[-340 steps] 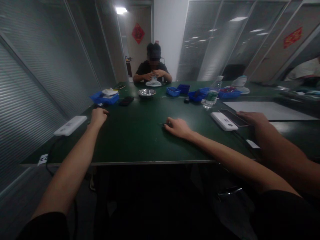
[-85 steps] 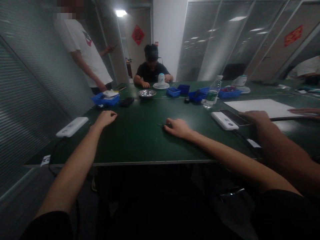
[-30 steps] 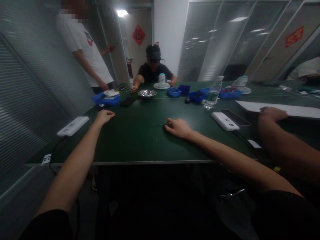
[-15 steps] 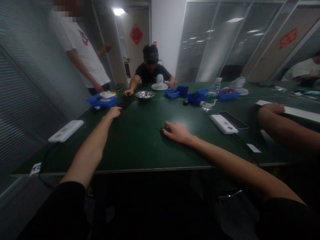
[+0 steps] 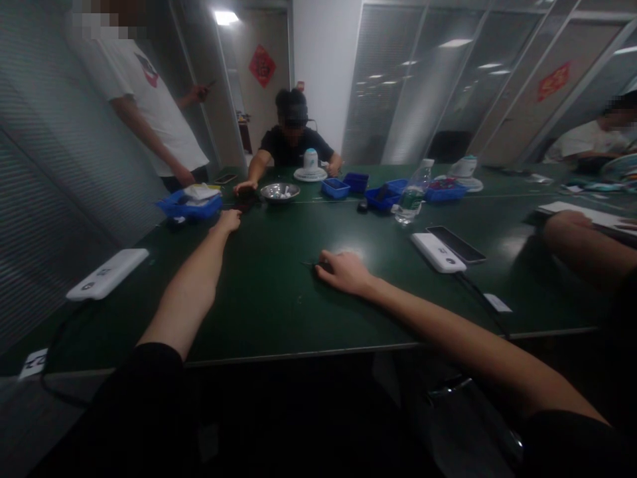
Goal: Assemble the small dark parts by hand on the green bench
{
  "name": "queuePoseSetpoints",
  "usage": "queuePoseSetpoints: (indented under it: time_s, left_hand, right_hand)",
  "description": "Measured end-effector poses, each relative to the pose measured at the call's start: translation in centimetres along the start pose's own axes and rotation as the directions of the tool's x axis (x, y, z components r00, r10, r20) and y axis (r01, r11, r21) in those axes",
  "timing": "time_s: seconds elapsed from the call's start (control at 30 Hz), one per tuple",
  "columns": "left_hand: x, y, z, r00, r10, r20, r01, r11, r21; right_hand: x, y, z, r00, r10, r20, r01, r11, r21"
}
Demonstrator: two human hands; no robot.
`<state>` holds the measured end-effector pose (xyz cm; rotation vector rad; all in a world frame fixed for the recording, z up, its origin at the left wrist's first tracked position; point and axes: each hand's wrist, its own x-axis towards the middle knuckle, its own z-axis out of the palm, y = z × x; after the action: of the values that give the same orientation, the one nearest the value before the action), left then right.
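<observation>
My left hand (image 5: 229,221) reaches far over the green table (image 5: 279,312), fingers bunched and blurred. Just beyond its fingertips lies a dark patch or flat dark object (image 5: 247,204) beside the steel bowl (image 5: 280,192), which holds small white pieces. What the left fingers hold, if anything, is too small to see. My right hand (image 5: 343,272) rests on the tabletop, thumb and fingers curled round a small dark tool with a thin tip (image 5: 308,264) pointing left. Its exact kind cannot be made out.
A blue tray (image 5: 189,204) with a white bundle stands at left; more blue trays (image 5: 381,199) lie beyond. White power banks (image 5: 107,273) with cables flank me. A bottle (image 5: 413,196) and phone (image 5: 455,243) are right. A co-worker's hand (image 5: 246,188) is near the bowl; another's arm is at right.
The view has shifted slightly, so most things appear lower or further left. Both my hands keep nearly the same places on the table. The neighbour's arm at right has moved further right.
</observation>
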<state>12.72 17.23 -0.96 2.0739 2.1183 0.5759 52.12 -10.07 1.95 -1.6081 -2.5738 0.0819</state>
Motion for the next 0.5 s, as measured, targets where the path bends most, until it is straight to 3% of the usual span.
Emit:
queuePoseSetpoints:
  time_s: [0.1, 0.17, 0.3, 0.4, 0.5]
  left_hand:
    - [-2.1, -2.0, -0.4, 0.996, 0.064, -0.057, -0.067, 0.996, -0.063]
    - [-3.7, -3.9, -1.0, 0.992, 0.080, -0.097, -0.097, 0.976, -0.194]
    - [-6.4, -7.5, -2.2, 0.998, -0.034, -0.044, 0.007, 0.862, -0.507]
    - [-8.1, -8.6, -2.4, 0.999, -0.025, -0.034, -0.002, 0.784, -0.621]
    - [-9.7, -8.4, -2.5, 0.996, 0.009, -0.089, -0.061, 0.799, -0.598]
  right_hand:
    - [0.0, 0.0, 0.1, 1.000, -0.006, -0.016, 0.006, 1.000, -0.010]
    - [0.1, -0.1, 0.1, 1.000, -0.009, -0.015, 0.009, 1.000, -0.014]
    - [0.0, -0.2, 0.0, 1.000, -0.001, 0.002, 0.001, 1.000, -0.013]
    - [-0.1, -0.4, -0.2, 1.000, 0.005, 0.013, -0.005, 1.000, 0.000]
    - [-0.2, -0.6, -0.5, 1.000, 0.009, 0.005, -0.009, 1.000, 0.002]
